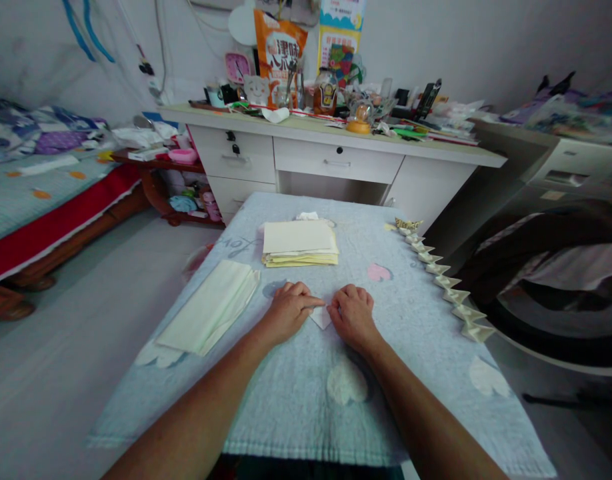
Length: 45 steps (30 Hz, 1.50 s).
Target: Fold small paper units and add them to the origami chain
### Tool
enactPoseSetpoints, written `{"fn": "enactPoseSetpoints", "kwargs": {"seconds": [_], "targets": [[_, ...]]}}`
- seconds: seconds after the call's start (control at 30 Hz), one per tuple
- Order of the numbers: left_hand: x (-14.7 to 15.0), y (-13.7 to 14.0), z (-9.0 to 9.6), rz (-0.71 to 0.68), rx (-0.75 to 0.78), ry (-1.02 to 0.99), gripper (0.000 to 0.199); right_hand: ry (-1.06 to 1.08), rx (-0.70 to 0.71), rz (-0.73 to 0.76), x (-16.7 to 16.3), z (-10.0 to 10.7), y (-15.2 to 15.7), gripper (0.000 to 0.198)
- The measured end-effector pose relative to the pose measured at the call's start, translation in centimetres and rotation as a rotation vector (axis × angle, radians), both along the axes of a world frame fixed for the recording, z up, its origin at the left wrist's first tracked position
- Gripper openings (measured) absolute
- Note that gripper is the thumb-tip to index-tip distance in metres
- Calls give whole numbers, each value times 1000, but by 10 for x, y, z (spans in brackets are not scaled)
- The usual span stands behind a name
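Note:
Between my two hands, a small piece of folded white paper [321, 319] lies on the cloth, its pointed corner toward me. My left hand [292, 308] presses on its left side, index finger stretched along the upper edge and the other fingers curled. On the right side, my right hand [353, 315] has its fingers bent and closed on the paper's edge. Both hands cover much of the sheet. Left of them rests a pile of long pale paper strips [209, 307]. Beyond the hands sits a stack of cream and yellow paper [300, 243].
A row of folded paper boats [453, 295] runs along the right side of the cloth-covered table [286, 400]. Behind stands a white desk [236, 160] crowded with small items. A front-loading washing machine [551, 220] is at the right, a bed [46, 193] at the left.

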<state>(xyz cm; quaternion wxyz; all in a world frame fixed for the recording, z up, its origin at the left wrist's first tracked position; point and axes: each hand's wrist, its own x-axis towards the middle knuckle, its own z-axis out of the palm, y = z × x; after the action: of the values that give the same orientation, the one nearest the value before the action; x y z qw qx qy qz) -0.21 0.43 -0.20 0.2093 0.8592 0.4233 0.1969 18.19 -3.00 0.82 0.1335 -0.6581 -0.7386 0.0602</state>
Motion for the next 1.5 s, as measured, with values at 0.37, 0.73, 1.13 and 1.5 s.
{"fn": "enactPoseSetpoints", "kwargs": {"seconds": [0.37, 0.73, 1.13, 1.5], "targets": [[4, -3, 3, 45, 12, 19, 33, -14, 49, -31, -6, -2, -2, 31], [6, -4, 1, 73, 17, 11, 25, 47, -36, -71, 16, -2, 1, 44], [7, -5, 2, 69, 26, 24, 25, 226, -19, -99, 27, 2, 6, 36], [8, -6, 4, 100, 41, -30, 37, 163, 41, 55, 2, -3, -2, 17]]}}
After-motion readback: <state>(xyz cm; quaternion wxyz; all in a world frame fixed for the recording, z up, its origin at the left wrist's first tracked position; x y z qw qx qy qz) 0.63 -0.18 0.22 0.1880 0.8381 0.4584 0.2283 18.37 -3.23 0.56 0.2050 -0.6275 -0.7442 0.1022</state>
